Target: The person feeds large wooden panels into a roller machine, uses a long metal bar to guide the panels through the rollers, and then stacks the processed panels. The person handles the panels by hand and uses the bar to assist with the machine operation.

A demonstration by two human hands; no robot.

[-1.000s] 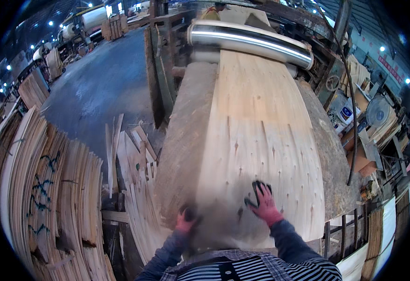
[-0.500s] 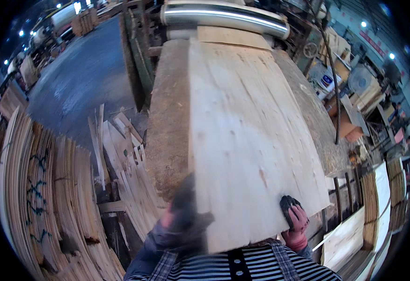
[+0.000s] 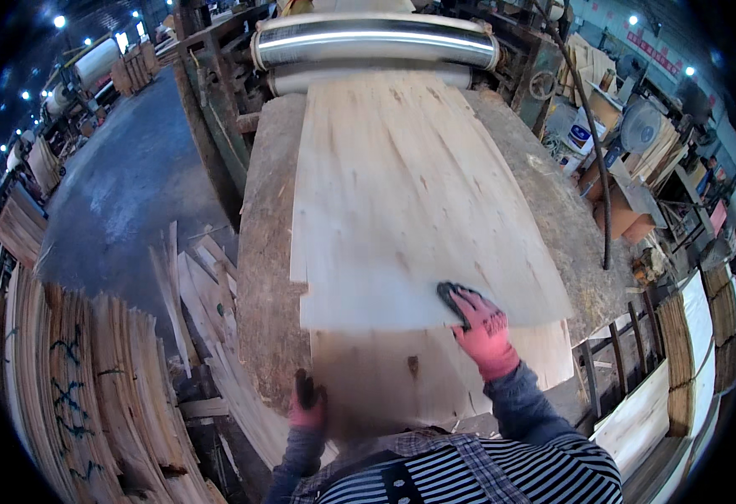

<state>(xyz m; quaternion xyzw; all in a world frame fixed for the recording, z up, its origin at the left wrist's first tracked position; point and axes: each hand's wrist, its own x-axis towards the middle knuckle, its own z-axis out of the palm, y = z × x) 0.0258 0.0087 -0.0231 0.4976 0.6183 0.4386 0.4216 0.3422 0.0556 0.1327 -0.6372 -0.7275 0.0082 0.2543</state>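
A wide pale veneer sheet (image 3: pixel 402 202) lies on a rough grey table (image 3: pixel 263 277) and runs up into two steel rollers (image 3: pixel 376 46) at the far end. A second pale sheet (image 3: pixel 385 378) lies under its near edge. My right hand (image 3: pixel 481 323), in a red glove with black fingertips, presses flat on the near edge of the top sheet. My left hand (image 3: pixel 307 405), gloved the same way, grips the near left corner of the lower sheet, by the table's edge.
Stacks of veneer sheets (image 3: pixel 74 395) stand on edge at the left, with loose strips (image 3: pixel 191 286) on the dark floor beside the table. More stacked sheets (image 3: pixel 687 353) and a cluttered workbench with a fan (image 3: pixel 637 126) are at the right.
The top sheet has slid away toward the rollers, uncovering a lower sheet. My right hand moved up and left along its near edge. My left hand stays near the lower left corner.
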